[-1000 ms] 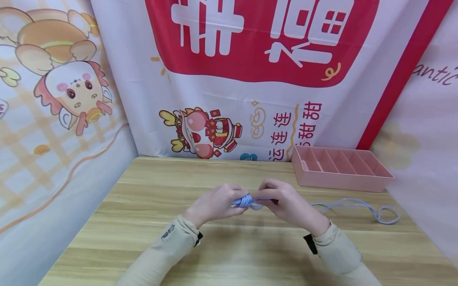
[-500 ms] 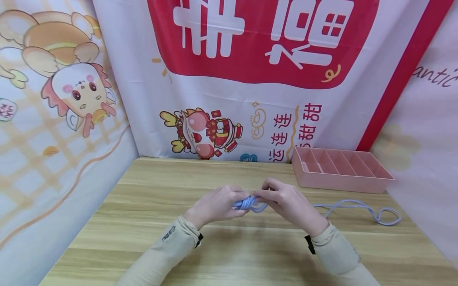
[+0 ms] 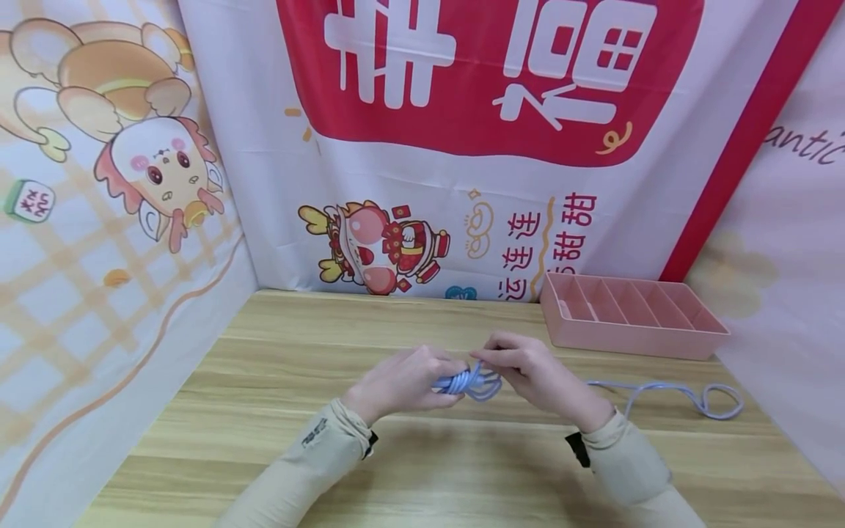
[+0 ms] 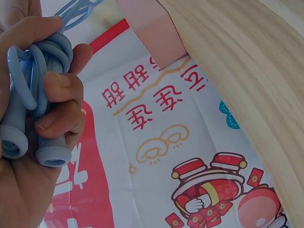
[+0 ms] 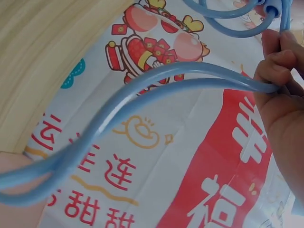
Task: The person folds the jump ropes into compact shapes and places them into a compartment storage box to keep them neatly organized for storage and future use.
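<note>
A light blue jump rope is bundled between the two hands, above the middle of the table. The left hand grips the bundle. In the left wrist view, its fingers curl round two handles with flared, hollow ends, and several turns of cord wrap across them. The right hand pinches the cord just right of the wrapped turns, where loose loops hang. Two strands of cord run from the right hand across the right wrist view. Part of the bundle is hidden inside the left palm.
A pink divided box stands at the table's back right, against the wall cloth. The rope's trailing loop lies on the wood-grain table in front of it. Printed cloths hang behind and at both sides.
The right hand has drawn the cord up near the left thumb, and the loops between the hands show wider. The trailing cord near the right forearm has shifted. The left hand keeps its grip.
</note>
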A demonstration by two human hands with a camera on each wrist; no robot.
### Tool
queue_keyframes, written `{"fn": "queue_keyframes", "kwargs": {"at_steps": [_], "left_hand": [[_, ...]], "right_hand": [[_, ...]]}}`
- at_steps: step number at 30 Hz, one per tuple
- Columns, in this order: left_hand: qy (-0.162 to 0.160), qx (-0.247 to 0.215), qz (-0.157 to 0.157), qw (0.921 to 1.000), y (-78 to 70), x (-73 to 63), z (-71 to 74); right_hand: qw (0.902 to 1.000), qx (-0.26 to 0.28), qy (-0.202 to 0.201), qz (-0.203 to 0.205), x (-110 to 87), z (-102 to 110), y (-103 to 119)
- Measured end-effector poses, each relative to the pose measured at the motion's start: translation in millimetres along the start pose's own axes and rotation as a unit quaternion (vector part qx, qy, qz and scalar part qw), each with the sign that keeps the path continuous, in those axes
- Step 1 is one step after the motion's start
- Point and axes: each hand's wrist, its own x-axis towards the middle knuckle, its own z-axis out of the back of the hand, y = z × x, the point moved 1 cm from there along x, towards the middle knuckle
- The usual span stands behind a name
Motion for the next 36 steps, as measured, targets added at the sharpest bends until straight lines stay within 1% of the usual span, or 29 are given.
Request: {"fn": "queue_keyframes", "kwargs": {"at_steps": [5,8,10,14,17,19,21,23,25,27,30,34,36], "left_hand": [[-0.004,0.005,-0.017,0.9998,-0.9,0.9,-2.1],[-0.015,0.009,-0.027,0.9995,-1.2,0.6,-2.0],[-0.028,0.015,-0.038,0.9988,-1.3,0.3,-0.7],[-0.056,0.031,-0.057,0.9963,-1.1,-0.2,0.9],[-0.061,0.032,-0.056,0.9961,-2.1,-0.2,1.3],[-0.063,0.03,-0.049,0.9963,-3.9,-0.5,2.2],[-0.065,0.029,-0.043,0.9965,-5.5,-0.3,2.2],[-0.069,0.028,-0.043,0.9963,-7.3,0.0,2.3],[-0.07,0.028,-0.047,0.996,-8.6,0.5,2.3],[-0.073,0.022,-0.052,0.9958,-8.9,0.7,2.0],[-0.078,0.016,-0.057,0.9952,-9.6,0.8,3.6],[-0.093,0.003,-0.065,0.9936,-11.4,0.8,7.4],[-0.1,-0.008,-0.07,0.9925,-12.1,1.0,8.7]], "right_hand": [[0.9981,0.012,-0.061,-0.006,0.0,2.6,-7.4],[0.9962,0.007,-0.083,-0.026,0.0,2.8,-10.4],[0.9954,0.008,-0.083,-0.047,0.2,2.7,-10.7],[0.994,0.022,-0.063,-0.087,0.3,2.1,-10.9],[0.9909,0.029,-0.066,-0.114,-0.7,2.1,-12.4],[0.9866,0.028,-0.081,-0.139,-2.1,2.8,-13.6],[0.9802,0.029,-0.096,-0.171,-3.7,4.1,-14.8],[0.9736,0.036,-0.101,-0.202,-5.4,5.5,-16.0],[0.9697,0.052,-0.088,-0.222,-6.7,6.3,-16.7],[0.9684,0.066,-0.068,-0.23,-7.4,6.8,-17.2],[0.9699,0.084,-0.04,-0.225,-7.5,7.4,-17.9],[0.9727,0.104,-0.02,-0.207,-8.4,8.7,-20.9],[0.9724,0.12,-0.011,-0.2,-9.6,9.7,-23.5]]}}
